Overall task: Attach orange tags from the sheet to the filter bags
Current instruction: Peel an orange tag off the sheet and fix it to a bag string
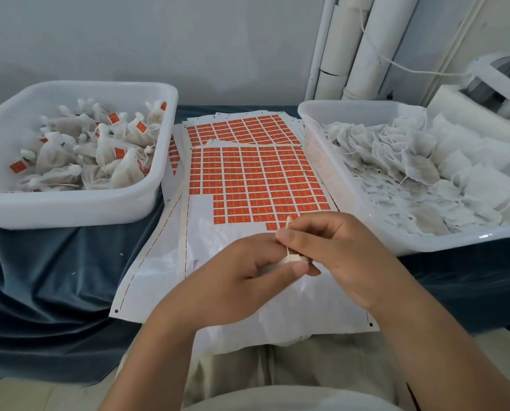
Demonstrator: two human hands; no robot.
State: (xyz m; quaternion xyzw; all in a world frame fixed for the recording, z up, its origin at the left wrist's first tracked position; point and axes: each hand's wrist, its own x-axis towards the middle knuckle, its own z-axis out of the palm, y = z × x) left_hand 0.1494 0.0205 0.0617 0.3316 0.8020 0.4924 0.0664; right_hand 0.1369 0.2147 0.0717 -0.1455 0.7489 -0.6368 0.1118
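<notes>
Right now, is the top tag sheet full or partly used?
Partly used: the sheet is bare white backing at its near end, with orange tags left only farther up.

filter bag [291, 258]: mostly hidden by gripping fingers of left hand [242, 272] and right hand [339, 247] | orange tags [256, 179]: print too small to read | right tub [322, 149]: cut by right edge | left tub [70, 204]: cut by left edge | machine [496, 81]: blurred, cropped
</notes>
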